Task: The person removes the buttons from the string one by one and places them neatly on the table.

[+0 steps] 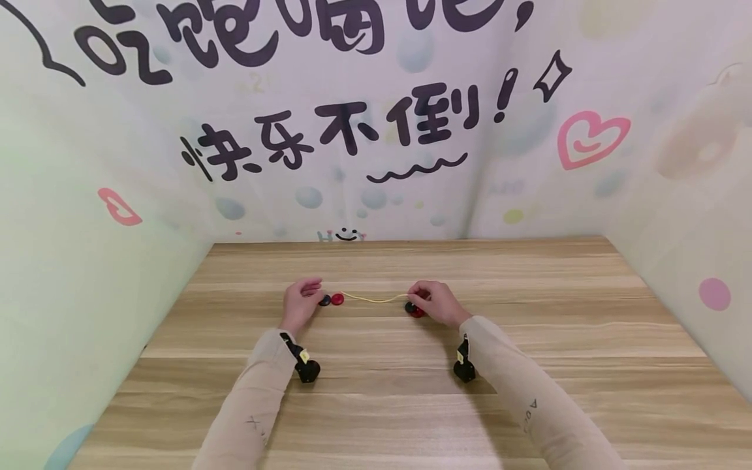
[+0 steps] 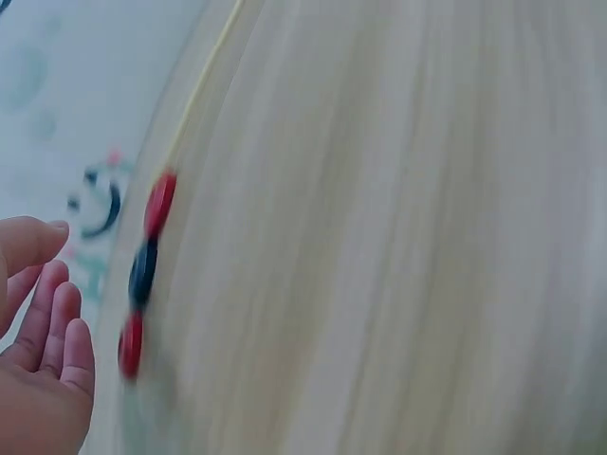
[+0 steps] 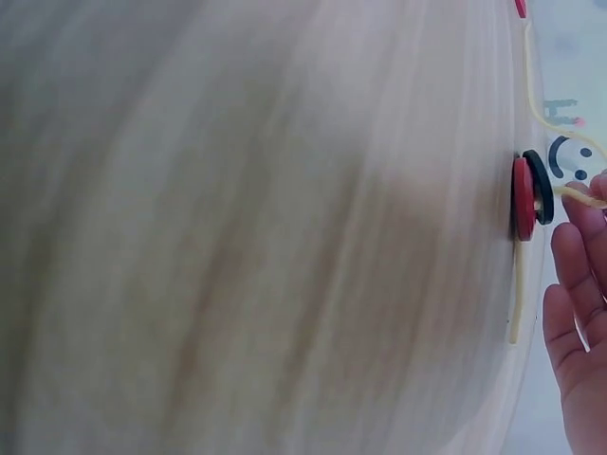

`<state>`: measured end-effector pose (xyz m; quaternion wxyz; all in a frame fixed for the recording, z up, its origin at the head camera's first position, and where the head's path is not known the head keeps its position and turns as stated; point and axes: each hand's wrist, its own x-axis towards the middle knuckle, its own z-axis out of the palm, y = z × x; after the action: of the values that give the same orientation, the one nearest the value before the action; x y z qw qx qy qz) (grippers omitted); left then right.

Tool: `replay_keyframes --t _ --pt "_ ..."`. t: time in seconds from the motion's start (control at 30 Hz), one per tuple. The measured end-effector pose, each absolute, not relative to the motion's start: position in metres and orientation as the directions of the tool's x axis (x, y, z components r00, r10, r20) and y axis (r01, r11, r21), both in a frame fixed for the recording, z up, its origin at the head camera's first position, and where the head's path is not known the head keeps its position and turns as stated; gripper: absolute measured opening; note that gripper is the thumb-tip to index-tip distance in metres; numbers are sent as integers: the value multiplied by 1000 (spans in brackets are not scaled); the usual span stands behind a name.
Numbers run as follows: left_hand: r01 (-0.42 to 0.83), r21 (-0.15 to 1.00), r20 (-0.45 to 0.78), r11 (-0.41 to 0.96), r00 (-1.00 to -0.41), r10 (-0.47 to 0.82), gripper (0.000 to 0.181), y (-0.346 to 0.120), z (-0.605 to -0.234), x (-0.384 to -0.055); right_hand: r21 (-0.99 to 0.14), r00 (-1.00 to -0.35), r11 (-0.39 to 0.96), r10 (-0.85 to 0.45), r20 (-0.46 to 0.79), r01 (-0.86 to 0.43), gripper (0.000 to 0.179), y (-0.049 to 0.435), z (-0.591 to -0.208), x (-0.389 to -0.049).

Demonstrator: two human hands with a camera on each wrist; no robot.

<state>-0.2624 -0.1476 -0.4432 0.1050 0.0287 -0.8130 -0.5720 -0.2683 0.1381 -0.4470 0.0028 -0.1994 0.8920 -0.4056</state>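
A thin yellow cord stretches between my two hands in the head view. Near its left end a red button-like disc, a dark disc and a second red disc stand in a row on the wood. My left hand is beside this row, fingers loosely bent and nothing between them. With thumb and fingertips, my right hand pinches the cord. Just below those fingertips, another red disc and a dark disc sit face to face on the cord, whose tail runs past them.
The wood-grain table reaches back to a white printed backdrop with dark lettering, and similar panels flank it on both sides. Black wrist cameras are strapped over the beige sleeves.
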Motion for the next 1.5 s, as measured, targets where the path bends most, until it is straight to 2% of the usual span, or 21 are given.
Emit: replay_keyframes --t 0.23,0.47,0.7,0.93,1.23,1.4,1.5 --pt "144 935 160 323 -987 -24 26 -100 -442 -264 -733 -922 590 -365 130 -338 10 137 -443 -267" --pt "178 945 142 276 -979 145 27 -60 -434 -263 -725 -902 571 -398 166 -385 11 135 -440 -268" --pt "179 900 67 398 -958 279 22 -40 -441 -261 -737 -898 555 -407 165 -387 12 133 -437 -267" --pt "187 880 76 437 -963 259 13 -37 -443 -261 -738 -906 559 -386 172 -378 10 133 -438 -266" --pt "157 902 82 402 -977 199 14 -40 -433 -259 -714 -896 579 -415 159 -395 4 136 -446 -270" --pt "114 922 79 370 -991 108 16 -42 -434 -260 -734 -907 568 -389 161 -373 4 134 -445 -270" --pt "112 930 77 351 -991 113 19 -42 -434 -261 -739 -911 563 -375 170 -370 4 133 -443 -270"
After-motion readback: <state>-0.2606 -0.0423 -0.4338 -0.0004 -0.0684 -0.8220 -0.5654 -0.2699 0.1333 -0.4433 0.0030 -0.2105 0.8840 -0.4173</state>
